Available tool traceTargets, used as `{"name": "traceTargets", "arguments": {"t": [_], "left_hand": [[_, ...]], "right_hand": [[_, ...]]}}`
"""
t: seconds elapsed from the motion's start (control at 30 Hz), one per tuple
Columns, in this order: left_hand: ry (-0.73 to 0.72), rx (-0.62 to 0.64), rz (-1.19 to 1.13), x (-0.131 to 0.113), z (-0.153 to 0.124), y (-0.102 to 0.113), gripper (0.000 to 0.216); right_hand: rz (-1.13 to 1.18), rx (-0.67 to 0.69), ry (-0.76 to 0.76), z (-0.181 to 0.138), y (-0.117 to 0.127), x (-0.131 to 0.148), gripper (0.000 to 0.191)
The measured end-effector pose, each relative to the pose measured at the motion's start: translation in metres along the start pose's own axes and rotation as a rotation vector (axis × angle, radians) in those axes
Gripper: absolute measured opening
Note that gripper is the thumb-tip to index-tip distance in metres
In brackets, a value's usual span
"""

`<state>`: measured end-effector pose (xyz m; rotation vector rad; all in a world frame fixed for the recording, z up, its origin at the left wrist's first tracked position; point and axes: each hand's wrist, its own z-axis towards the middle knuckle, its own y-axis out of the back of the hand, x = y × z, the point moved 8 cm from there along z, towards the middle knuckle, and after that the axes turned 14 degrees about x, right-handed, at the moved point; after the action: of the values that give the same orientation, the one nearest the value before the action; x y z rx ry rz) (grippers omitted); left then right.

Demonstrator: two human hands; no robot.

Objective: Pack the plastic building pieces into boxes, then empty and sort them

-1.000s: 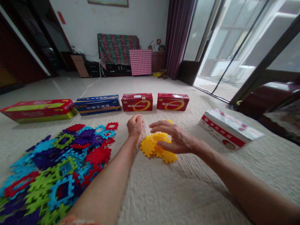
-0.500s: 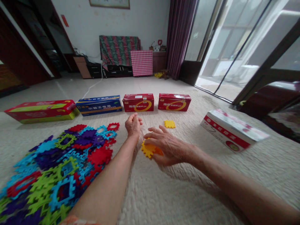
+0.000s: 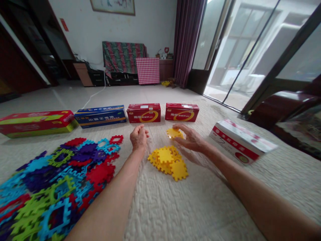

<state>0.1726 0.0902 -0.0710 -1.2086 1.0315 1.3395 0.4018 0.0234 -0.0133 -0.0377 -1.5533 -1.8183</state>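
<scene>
My left hand rests on the pale cloth as a closed fist, and no piece sticks out of it. My right hand has its thumb and fingers around the edges of a yellow toothed building piece, which looks slightly tilted. Between my forearms lies a small heap of yellow toothed pieces, overlapping one another. To the left of my left arm spreads a large pile of interlocking pieces in red, blue, purple and green, some solid and some with open centres.
Along the back stand a red-and-green box, a blue box and two red boxes, the left one and the right one. A white-and-red box sits at the right. Everything rests on a quilted cloth.
My right hand has gone from the yellow heap to the single yellow piece farther back, uncovering the heap. My left fist stays in place. The view has shifted slightly.
</scene>
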Motion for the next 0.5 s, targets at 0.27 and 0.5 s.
{"name": "traceTargets", "arguments": {"t": [0.27,0.5], "left_hand": [[0.001,0.007,-0.004,0.000,0.000,-0.001,0.037],[-0.009,0.005,-0.016,-0.001,-0.001,-0.001,0.036]], "right_hand": [[-0.027,0.051,-0.185,-0.007,-0.007,-0.051,0.045],[-0.056,0.084,-0.159,-0.007,-0.009,-0.050,0.049]]}}
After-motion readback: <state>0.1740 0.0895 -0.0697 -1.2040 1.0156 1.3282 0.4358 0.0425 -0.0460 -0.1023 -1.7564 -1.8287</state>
